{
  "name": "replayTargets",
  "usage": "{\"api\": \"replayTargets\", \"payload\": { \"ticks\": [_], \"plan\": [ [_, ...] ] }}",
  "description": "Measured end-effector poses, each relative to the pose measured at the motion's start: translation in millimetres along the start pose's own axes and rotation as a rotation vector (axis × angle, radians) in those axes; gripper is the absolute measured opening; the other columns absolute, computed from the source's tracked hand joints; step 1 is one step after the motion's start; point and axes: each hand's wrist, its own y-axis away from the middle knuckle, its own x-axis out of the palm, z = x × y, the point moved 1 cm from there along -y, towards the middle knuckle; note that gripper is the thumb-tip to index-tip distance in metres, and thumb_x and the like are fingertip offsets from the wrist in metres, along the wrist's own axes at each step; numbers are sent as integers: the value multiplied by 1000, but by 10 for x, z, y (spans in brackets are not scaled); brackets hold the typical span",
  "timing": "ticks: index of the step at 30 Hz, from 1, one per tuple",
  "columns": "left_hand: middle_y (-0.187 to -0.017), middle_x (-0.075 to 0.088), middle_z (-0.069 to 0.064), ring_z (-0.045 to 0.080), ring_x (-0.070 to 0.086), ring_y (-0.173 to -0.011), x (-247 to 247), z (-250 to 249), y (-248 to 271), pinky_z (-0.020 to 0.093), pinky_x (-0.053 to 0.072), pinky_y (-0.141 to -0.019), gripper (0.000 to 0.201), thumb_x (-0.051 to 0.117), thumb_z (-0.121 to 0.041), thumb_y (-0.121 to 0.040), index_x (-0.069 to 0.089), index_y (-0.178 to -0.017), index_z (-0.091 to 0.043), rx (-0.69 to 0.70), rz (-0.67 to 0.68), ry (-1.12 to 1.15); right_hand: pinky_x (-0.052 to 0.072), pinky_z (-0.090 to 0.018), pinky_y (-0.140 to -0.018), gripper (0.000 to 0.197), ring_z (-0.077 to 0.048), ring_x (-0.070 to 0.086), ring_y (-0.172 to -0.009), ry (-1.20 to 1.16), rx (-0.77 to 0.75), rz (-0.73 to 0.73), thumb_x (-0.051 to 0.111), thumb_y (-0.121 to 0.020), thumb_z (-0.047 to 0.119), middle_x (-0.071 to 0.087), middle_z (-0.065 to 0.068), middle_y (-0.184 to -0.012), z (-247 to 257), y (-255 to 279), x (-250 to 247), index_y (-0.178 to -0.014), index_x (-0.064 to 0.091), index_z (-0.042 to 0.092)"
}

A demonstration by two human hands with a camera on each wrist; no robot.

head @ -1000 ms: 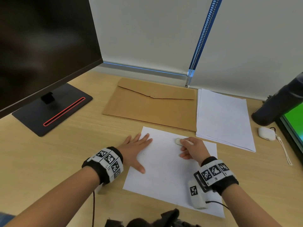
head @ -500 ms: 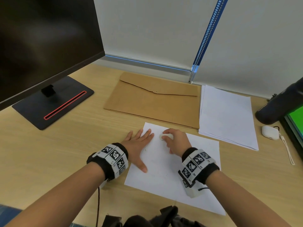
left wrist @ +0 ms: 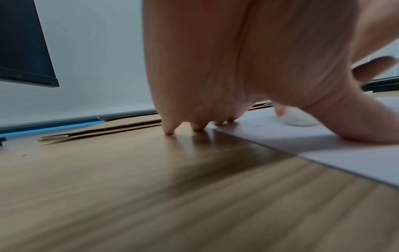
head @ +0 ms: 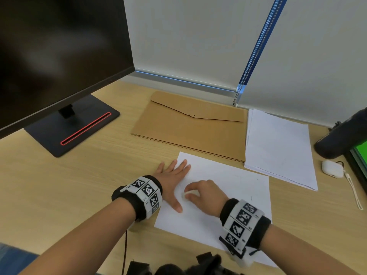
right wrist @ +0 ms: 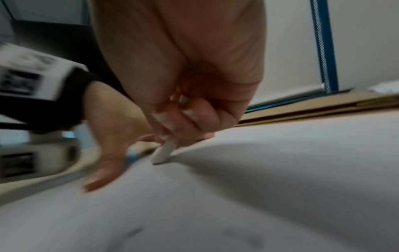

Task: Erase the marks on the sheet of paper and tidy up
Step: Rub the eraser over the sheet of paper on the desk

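A white sheet of paper lies on the wooden desk in front of me, with a few short pencil marks near its right side. My left hand lies flat with spread fingers across the sheet's left edge, pressing it down. My right hand pinches a small white eraser and holds its tip against the paper just right of the left thumb. In the left wrist view the eraser shows as a white lump on the sheet. More faint marks show on the near part of the sheet.
A brown envelope folder lies behind the sheet. A stack of white paper sits at the right. A monitor on a black base stands left. A white earbud case and a dark object are at the far right.
My right hand has carried the eraser from the sheet's upper right toward me and to the left, close to the left thumb. The left hand has stayed pressed on the sheet.
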Motion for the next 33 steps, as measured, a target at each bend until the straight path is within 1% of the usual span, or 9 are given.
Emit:
{"api": "replayTargets", "payload": {
  "ticks": [2,6,8,12,17,22,24,28,33],
  "plan": [
    [-153,-32,-6,19,-28,-141,0,-4,-3,49,-17,-111,134,76,-58,-65,-25,-146,-23,-1,4,-4,46,-32,-92,28,-24,59,-108,17,26,-7,51,-92,29,66,-6,-117,-3,-64,-93,-116,63,20],
    [-152,-32,-8,18,-28,-141,4,0,-12,49,-18,-110,135,77,-57,-65,-26,-145,-25,-8,6,-5,46,-34,-93,29,-26,56,-112,-17,123,-225,48,-94,27,64,-8,-119,-13,-215,-182,-120,61,20],
    [-152,-32,-8,18,-28,-140,4,7,-15,49,-18,-110,135,77,-58,-64,-26,-145,-25,-12,7,-4,45,-34,-95,30,-25,56,-113,-15,91,-180,47,-94,28,64,-6,-121,-5,-130,-71,-121,60,20],
    [-152,-33,-7,19,-28,-141,14,8,-18,49,-17,-111,135,77,-58,-65,-26,-146,-23,-15,11,-11,45,-32,-93,29,-23,58,-109,10,49,18,51,-92,30,65,-4,-119,-27,-20,-32,-116,63,21],
    [-152,-33,-8,19,-28,-141,0,1,-22,51,-16,-111,134,76,-58,-65,-27,-145,-24,-19,19,-25,45,-33,-94,29,-25,57,-112,-19,108,-203,48,-93,28,64,-6,-120,-36,-184,-146,-118,62,22],
    [-152,-33,-8,19,-28,-141,10,3,-36,51,-15,-111,136,77,-58,-64,-26,-146,-24,-26,26,-12,46,-34,-93,28,-23,58,-110,81,-27,44,47,-94,30,65,-2,-119,-62,139,33,-117,62,26],
    [-152,-33,-7,20,-28,-141,4,1,-31,52,-15,-111,136,77,-57,-64,-27,-145,-24,-25,30,-24,45,-32,-92,27,-23,58,-110,104,-14,34,47,-93,32,65,-2,-118,-46,68,-44,-116,62,28],
    [-152,-34,-8,20,-28,-141,-5,-11,-24,55,-12,-111,135,77,-57,-65,-27,-145,-25,-33,41,-33,46,-32,-87,27,-27,59,-106,67,54,-145,44,-95,30,67,-6,-113,3,-76,-81,-116,61,29],
    [-151,-34,-8,20,-28,-141,-10,-15,-27,58,-12,-110,136,78,-57,-64,-27,-145,-24,-44,52,-36,45,-34,-96,29,-20,57,-112,60,13,28,46,-95,33,63,2,-122,-106,223,32,-120,60,30]
  ]
}}
